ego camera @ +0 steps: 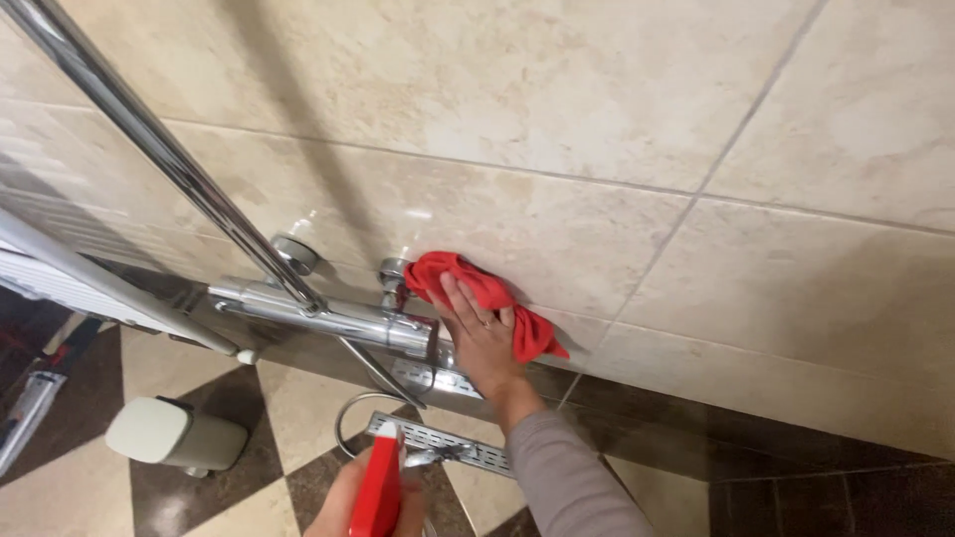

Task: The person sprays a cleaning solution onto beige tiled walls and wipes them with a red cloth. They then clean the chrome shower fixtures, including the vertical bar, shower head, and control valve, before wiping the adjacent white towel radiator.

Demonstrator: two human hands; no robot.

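Wiping is under way across the beige tiled wall, which fills everything above and beyond the hands and looks glossy, though no line between wiped and unwiped tile can be made out. Down from the upper left runs the chrome riser pipe, meeting the chrome shower mixer bar just left of the right hand. That bar gleams along its length, so by my reckoning the fittings are largely dealt with, and the wall spot at the bar's right end is what is getting attention now. The right hand lies flat, fingers spread, pressing a red cloth against the tile right beside the mixer's end fitting; the cloth bunches above and to the right of the fingers. Nearer the camera, below the bar, the left hand is curled around a red spray bottle, held ready. Left of it hangs a pale shower head.
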